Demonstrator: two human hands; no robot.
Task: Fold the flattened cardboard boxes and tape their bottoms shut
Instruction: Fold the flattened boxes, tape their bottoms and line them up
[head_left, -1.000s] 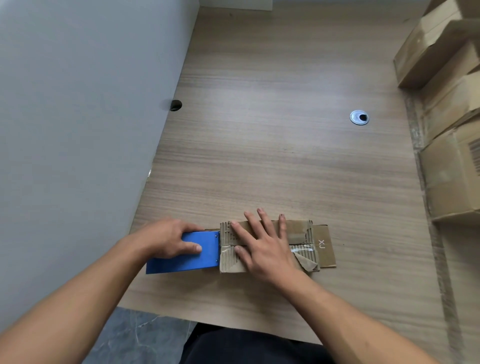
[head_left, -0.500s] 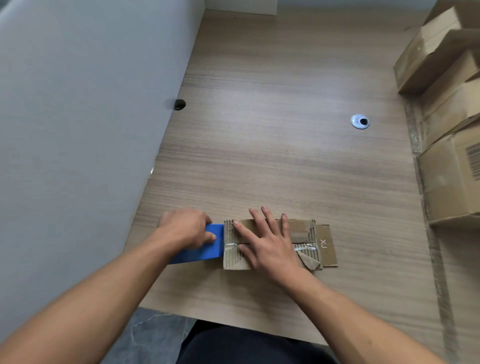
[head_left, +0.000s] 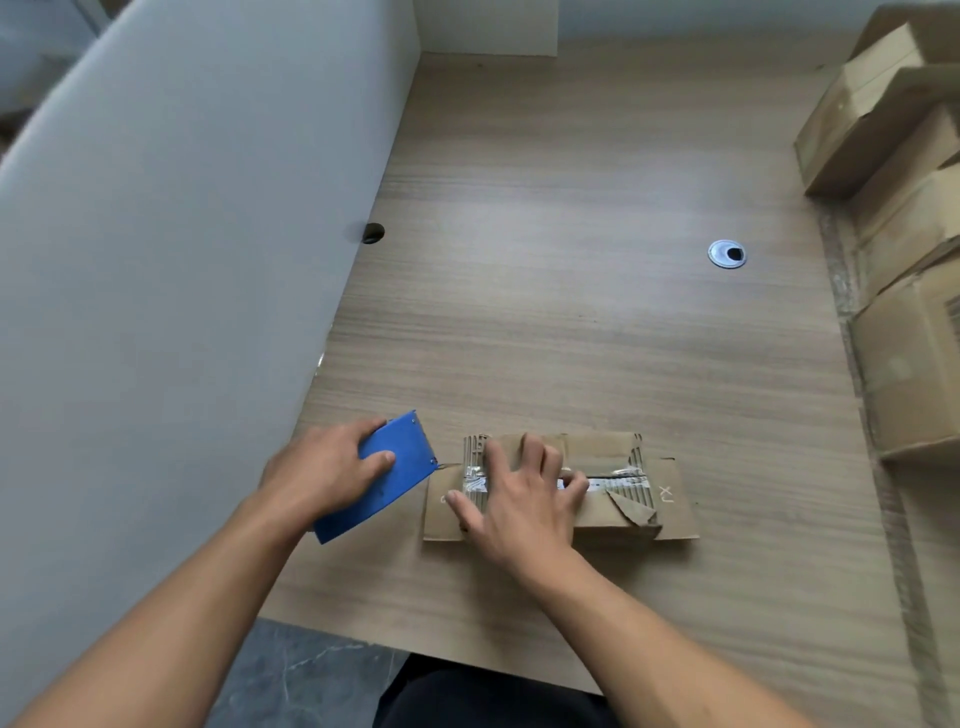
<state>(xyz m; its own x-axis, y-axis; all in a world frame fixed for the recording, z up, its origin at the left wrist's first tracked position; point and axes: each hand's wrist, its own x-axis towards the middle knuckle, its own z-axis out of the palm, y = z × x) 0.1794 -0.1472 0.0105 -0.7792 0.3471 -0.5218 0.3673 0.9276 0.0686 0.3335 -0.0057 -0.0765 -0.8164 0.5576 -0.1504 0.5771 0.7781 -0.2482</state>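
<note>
Fingers (head_left: 531, 452) of the right hand (head_left: 519, 504) straight and spread, pressing flat on the cardboard box (head_left: 608, 449), likely to pin the bottom flaps and smooth the clear tape (head_left: 621, 474) along the seam. Left hand (head_left: 324, 467) curled round the blue tape dispenser (head_left: 387, 480), tilted just beside the box's left end, probably to tear the strip free. Box on the wooden table (head_left: 571, 286), near its front edge. Grey partition (head_left: 182, 234) close on the left; stacked boxes (head_left: 904, 374) well apart on the right; room to move ahead.
</note>
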